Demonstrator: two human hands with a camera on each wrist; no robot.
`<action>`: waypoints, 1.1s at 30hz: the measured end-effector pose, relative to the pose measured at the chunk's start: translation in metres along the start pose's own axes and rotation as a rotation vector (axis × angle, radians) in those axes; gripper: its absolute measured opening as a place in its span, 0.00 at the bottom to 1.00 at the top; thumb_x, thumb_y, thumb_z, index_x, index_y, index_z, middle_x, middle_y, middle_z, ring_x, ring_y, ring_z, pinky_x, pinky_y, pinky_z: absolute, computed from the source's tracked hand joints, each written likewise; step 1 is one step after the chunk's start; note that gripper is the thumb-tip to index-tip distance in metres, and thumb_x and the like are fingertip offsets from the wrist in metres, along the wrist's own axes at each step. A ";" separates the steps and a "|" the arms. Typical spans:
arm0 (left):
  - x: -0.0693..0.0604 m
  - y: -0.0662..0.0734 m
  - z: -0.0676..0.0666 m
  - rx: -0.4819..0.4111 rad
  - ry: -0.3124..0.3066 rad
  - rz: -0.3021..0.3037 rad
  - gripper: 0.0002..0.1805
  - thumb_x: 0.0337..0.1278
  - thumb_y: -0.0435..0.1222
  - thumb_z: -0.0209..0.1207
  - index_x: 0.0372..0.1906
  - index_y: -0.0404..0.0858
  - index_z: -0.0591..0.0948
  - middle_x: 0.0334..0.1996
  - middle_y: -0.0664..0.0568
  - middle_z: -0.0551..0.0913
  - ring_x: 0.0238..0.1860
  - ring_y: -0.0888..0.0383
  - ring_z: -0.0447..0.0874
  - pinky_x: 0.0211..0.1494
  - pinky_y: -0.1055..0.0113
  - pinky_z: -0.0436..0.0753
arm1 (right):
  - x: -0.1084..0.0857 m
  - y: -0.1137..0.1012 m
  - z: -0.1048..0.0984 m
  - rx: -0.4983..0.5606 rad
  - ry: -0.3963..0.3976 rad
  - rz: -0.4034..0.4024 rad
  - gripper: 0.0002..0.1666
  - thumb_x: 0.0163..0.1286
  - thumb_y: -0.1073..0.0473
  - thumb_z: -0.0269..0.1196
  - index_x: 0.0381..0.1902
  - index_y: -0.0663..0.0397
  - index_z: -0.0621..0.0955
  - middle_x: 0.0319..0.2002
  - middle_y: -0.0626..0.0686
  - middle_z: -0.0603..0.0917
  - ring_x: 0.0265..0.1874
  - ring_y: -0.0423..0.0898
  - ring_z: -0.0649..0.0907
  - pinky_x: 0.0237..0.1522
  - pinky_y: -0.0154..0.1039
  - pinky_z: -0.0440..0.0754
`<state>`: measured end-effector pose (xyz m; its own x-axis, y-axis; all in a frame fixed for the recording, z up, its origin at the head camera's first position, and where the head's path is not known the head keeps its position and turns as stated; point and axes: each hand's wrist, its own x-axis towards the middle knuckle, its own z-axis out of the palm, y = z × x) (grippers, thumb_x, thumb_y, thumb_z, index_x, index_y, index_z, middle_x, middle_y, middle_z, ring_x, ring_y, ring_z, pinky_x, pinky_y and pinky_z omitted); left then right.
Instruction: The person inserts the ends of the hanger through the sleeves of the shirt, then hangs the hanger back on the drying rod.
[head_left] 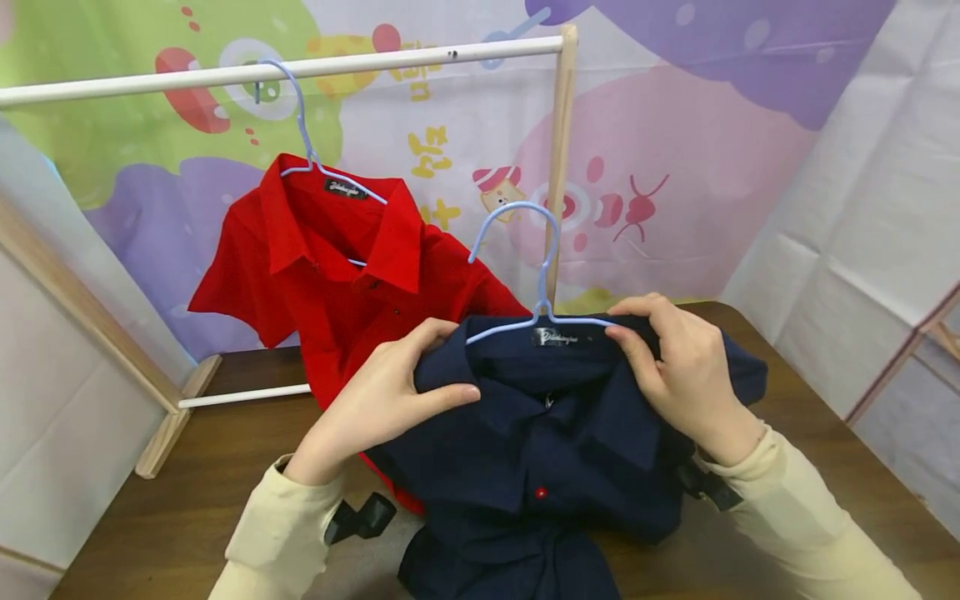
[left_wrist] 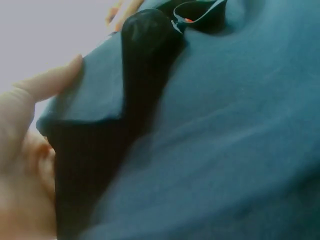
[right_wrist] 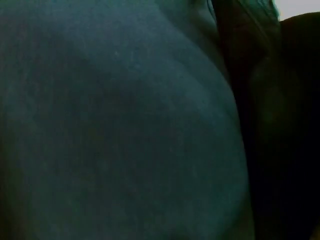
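A navy short-sleeved shirt (head_left: 592,450) with a red button hangs between my two hands in the head view. Inside its neck sits a light blue hanger (head_left: 556,242), its hook rising free above the collar. My left hand (head_left: 375,408) grips the shirt's left collar and shoulder, thumb in front and fingers behind. On the other side my right hand (head_left: 686,367) pinches the collar beside the hanger's arm. The left wrist view shows the thumb on the collar of the navy cloth (left_wrist: 225,115). Dark cloth (right_wrist: 125,125) fills most of the right wrist view, hiding the right fingers.
A red shirt (head_left: 352,308) on another blue hanger (head_left: 302,117) hangs from the white rail (head_left: 412,58) of a rack, partly behind the navy shirt. The rack's wooden post (head_left: 562,150) stands behind the navy shirt's hanger. Underneath is a brown wooden table (head_left: 225,483).
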<state>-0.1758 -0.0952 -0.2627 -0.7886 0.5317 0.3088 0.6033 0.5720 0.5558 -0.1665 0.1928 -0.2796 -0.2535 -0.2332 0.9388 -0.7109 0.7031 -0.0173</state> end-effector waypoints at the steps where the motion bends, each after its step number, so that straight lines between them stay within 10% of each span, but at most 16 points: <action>1: -0.001 0.000 0.000 -0.017 0.008 0.034 0.30 0.44 0.53 0.64 0.54 0.50 0.69 0.43 0.63 0.79 0.39 0.68 0.76 0.42 0.68 0.76 | 0.000 0.001 -0.001 -0.004 0.002 0.006 0.22 0.68 0.47 0.52 0.35 0.63 0.77 0.26 0.56 0.82 0.15 0.45 0.73 0.20 0.38 0.67; 9: -0.002 0.002 0.002 -0.156 0.089 0.260 0.19 0.54 0.37 0.60 0.52 0.45 0.72 0.38 0.60 0.79 0.40 0.66 0.76 0.49 0.68 0.74 | 0.001 0.006 -0.005 -0.002 -0.007 0.075 0.23 0.70 0.48 0.49 0.39 0.65 0.76 0.30 0.57 0.80 0.16 0.44 0.69 0.21 0.35 0.62; 16: 0.002 0.002 0.012 0.096 0.288 0.212 0.14 0.49 0.40 0.64 0.42 0.41 0.78 0.26 0.57 0.77 0.25 0.65 0.69 0.29 0.72 0.72 | 0.000 0.006 -0.006 0.065 -0.032 0.124 0.21 0.68 0.48 0.52 0.41 0.63 0.77 0.33 0.56 0.81 0.21 0.44 0.74 0.25 0.33 0.66; 27: -0.001 -0.005 0.010 -0.003 0.440 0.225 0.06 0.49 0.35 0.63 0.34 0.42 0.80 0.21 0.57 0.76 0.23 0.65 0.68 0.26 0.73 0.69 | 0.002 0.015 -0.025 0.204 -0.126 0.087 0.31 0.72 0.44 0.40 0.50 0.64 0.76 0.39 0.57 0.81 0.34 0.42 0.75 0.44 0.27 0.69; 33: -0.006 -0.008 0.003 -0.032 0.474 0.226 0.05 0.49 0.33 0.63 0.33 0.41 0.80 0.17 0.57 0.70 0.20 0.65 0.64 0.23 0.72 0.63 | 0.001 0.030 -0.037 0.282 -0.223 0.026 0.35 0.62 0.41 0.53 0.52 0.68 0.74 0.40 0.59 0.79 0.44 0.38 0.75 0.53 0.27 0.66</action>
<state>-0.1753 -0.1013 -0.2710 -0.6110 0.2947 0.7347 0.7664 0.4526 0.4558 -0.1634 0.2390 -0.2666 -0.3888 -0.3798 0.8394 -0.8473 0.5052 -0.1639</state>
